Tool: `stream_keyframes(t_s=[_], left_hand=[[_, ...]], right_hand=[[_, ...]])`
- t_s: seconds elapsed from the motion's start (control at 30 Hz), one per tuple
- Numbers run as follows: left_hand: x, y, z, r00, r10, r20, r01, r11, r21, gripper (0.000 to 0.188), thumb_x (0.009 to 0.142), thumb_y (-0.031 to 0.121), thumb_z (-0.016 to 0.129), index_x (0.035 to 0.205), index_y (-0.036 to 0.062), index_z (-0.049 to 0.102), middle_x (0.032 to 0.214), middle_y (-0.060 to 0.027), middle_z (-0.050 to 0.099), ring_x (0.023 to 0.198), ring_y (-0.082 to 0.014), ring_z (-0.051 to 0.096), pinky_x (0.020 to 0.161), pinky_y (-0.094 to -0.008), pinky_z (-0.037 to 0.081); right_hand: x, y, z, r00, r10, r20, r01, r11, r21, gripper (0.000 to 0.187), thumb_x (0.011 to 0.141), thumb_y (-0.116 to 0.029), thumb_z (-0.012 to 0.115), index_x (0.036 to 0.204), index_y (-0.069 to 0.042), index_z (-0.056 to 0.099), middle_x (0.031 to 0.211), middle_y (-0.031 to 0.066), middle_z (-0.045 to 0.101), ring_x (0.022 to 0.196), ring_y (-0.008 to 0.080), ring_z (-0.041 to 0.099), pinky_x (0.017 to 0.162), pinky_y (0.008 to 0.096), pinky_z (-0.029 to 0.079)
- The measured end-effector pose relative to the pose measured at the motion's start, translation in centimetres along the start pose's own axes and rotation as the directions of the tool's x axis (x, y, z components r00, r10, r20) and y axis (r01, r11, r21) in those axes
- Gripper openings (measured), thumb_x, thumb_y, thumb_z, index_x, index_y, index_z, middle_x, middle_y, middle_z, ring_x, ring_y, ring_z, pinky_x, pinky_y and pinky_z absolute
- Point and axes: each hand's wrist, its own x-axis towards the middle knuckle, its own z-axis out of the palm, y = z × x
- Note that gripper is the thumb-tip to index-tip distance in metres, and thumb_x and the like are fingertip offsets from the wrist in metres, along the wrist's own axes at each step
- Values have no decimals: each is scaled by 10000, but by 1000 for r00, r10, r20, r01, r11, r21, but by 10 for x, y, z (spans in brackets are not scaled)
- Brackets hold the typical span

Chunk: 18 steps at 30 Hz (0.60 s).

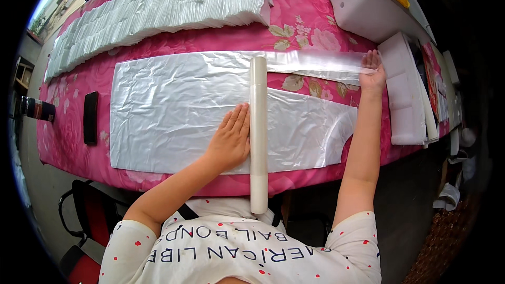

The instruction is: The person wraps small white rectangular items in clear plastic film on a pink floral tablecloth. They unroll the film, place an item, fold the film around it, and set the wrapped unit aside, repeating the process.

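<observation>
A large silvery-white plastic bag (173, 110) lies flat across the table, creased, with a curved cut at its right end. My left hand (231, 134) rests flat on it, fingers stretched out, beside a long pale roll (258, 137). This roll lies across the bag, and its near end juts past the table edge. At the far right, my right hand (373, 71) is at the end of the bag's long narrow strip (321, 63), fingers extended and thin film over part of the palm. How the film passes around that hand is hard to make out.
Rows of folded white plastic pieces (163, 10) stand along the far side. A black phone (90, 118) and a dark jar (38, 109) are at left. White foam boxes (363, 5) border the right. The pink floral tablecloth (142, 179) covers the table; chairs (92, 210) stand near left.
</observation>
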Motion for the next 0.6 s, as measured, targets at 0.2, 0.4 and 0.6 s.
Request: stream_keyframes(t_s=[0.2,0.4,0.6], left_hand=[[-4,-5,1,998,19,-63,-17,999,39,574,854,183,370,1329,-125,271,1416,-257,260,1339,-350,238,1106,-427,151],[-4,-15,28,979,84,-188,-67,993,96,604,857,210,397,1346,-110,249,1424,-257,244,1351,-345,212,1101,-440,154],[-1,-8,17,992,40,-122,-44,998,-38,601,843,160,393,1353,-110,224,1435,-258,208,1352,-357,201,1107,-445,139]], right_hand=[[-160,94,130,841,50,538,231,867,-441,299,955,-246,442,1120,-35,576,1077,90,594,961,104,540,877,251,432],[-358,267,165,382,514,768,409,651,-639,235,890,-198,488,936,11,585,871,207,595,884,343,580,826,399,419],[-389,321,141,249,622,743,600,503,-622,405,859,-253,534,1176,-1,537,1200,185,544,1199,367,433,1027,407,323]])
